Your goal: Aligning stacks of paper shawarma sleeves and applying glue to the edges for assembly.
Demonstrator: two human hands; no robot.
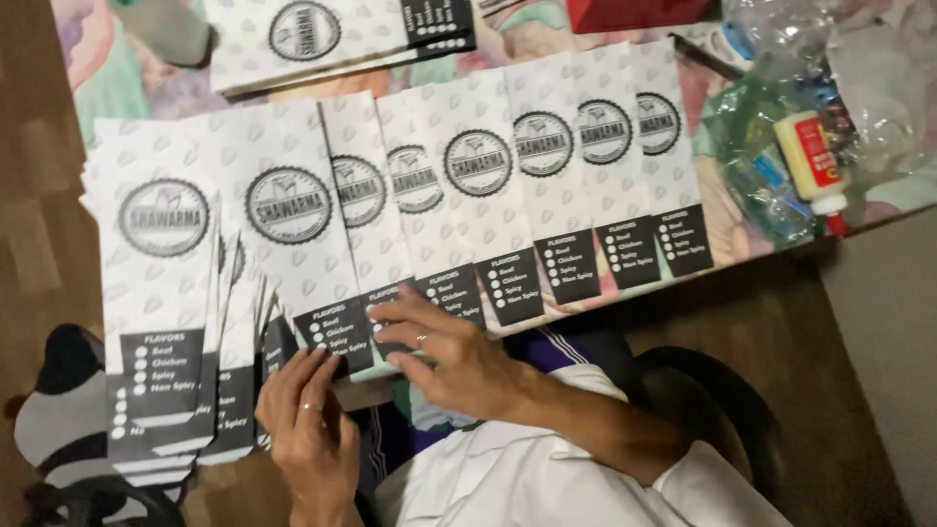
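The right hand [444, 351] is lying flat with fingers spread, pressing on the lower end of a white paper bag [363, 210] in a fanned row of overlapping bags [547, 185] across the table [117, 88]. The left hand [307, 420] is resting open-fingered at the neighbouring bag [288, 210], gripping nothing. A glue bottle [812, 161] is lying well apart, at the table's right end.
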